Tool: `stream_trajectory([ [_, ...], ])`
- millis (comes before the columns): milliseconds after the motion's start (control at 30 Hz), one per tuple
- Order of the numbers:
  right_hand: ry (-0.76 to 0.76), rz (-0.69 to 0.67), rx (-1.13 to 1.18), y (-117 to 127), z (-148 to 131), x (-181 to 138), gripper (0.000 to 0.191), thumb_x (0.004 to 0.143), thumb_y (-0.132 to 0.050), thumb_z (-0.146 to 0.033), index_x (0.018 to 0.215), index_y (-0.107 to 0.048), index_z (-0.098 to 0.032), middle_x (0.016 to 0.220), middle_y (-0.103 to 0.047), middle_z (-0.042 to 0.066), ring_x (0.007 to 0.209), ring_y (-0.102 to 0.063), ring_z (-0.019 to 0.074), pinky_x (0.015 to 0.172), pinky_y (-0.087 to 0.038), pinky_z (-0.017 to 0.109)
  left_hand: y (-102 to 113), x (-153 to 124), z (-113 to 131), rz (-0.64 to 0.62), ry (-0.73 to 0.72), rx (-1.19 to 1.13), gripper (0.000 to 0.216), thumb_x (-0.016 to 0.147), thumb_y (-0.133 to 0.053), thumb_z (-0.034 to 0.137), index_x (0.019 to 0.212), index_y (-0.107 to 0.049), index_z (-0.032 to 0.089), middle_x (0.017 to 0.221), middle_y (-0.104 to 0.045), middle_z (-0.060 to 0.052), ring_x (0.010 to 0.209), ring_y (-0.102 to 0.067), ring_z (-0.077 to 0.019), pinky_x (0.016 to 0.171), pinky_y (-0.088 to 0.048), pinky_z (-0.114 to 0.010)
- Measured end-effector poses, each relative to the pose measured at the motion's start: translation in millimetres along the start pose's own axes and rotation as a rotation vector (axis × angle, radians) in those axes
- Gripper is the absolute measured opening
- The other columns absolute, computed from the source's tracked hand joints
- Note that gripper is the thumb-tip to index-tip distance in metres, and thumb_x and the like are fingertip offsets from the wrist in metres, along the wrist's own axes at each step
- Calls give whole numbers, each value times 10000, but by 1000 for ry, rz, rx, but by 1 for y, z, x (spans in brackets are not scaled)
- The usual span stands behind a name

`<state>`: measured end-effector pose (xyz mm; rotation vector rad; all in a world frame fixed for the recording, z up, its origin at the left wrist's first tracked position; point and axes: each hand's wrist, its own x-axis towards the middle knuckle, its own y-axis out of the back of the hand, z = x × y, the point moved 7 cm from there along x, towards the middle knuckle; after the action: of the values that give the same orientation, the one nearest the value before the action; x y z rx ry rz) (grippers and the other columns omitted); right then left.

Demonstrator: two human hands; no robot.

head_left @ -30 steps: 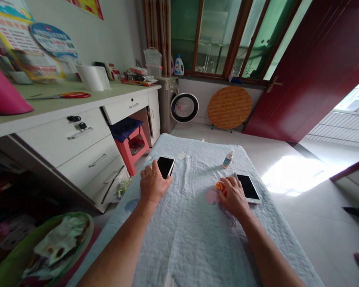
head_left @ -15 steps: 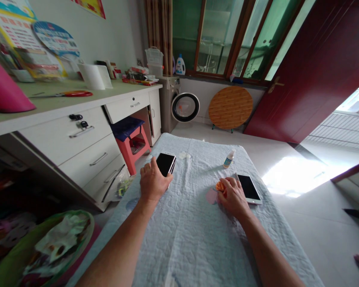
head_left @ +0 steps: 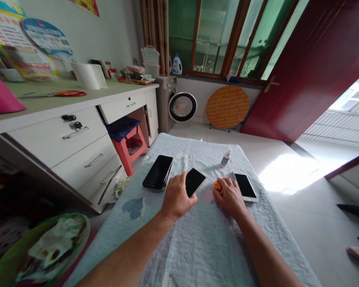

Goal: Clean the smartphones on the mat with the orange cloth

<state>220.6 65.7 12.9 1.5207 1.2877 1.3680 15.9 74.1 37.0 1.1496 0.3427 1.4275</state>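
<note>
Grasps a white phone [head_left: 195, 181] in the left hand [head_left: 177, 197], around the middle of the pale blue quilt [head_left: 191, 243], with fingers wrapped along one long edge and thumb pressed near the opposite one. Shows a glossy black screen, dark and unlit, inside a thin white border, clearest across the far end. Looks slim and flat, and slants with that far end toward the upper right, the lower part hidden behind the hand (cannot tell resting on the quilt from held just above).

Clutches an orange cloth [head_left: 217, 186] in the right hand [head_left: 230, 195], with fingers curled over the top, leaving only bunched folds visible at the left side. Keeps both hands low and apart, with the cloth between the white phone and the right palm.

Note, left of the left hand, a black phone [head_left: 158, 172], shiny and dark-edged, lying on top of something flat with a lighter edge. Note also, just beside the right hand, a white device [head_left: 245, 187] (phone or small tablet, cannot tell), lying flat with a black screen. Beyond the right hand, see a small bottle [head_left: 225, 158], upright, blue-labelled and pale-topped.
</note>
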Motion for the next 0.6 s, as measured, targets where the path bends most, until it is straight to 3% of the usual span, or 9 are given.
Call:
stream_trajectory([
  [133, 1, -9, -10, 4, -7, 0, 242, 837, -526, -292, 1053, -597, -208, 985, -572, 75, 923, -475, 231, 828, -372, 347, -15, -2, 1, -48, 16, 33, 707, 637, -659, 278, 1284, -400, 161, 1112, -581, -120, 1050, -543, -298, 944, -410, -429],
  [367, 21, -35, 17, 3, -12, 1, 179, 894, -448, -252, 989, -595, -216, 950, -564, 67, 891, -485, 208, 801, -374, 324, -24, -6, 4, -87, 12, 73, 676, 664, -657, 260, 1282, -403, 156, 1122, -579, -127, 1065, -539, -300, 918, -419, -434],
  [600, 12, -78, 0, 1, -10, 0, 196, 848, -508, -252, 1012, -607, -212, 974, -561, 73, 920, -470, 222, 801, -367, 323, -18, -6, 8, -138, -49, 154, 550, 762, -656, 444, 1197, -511, 142, 1021, -619, -128, 967, -561, -301, 858, -429, -435],
])
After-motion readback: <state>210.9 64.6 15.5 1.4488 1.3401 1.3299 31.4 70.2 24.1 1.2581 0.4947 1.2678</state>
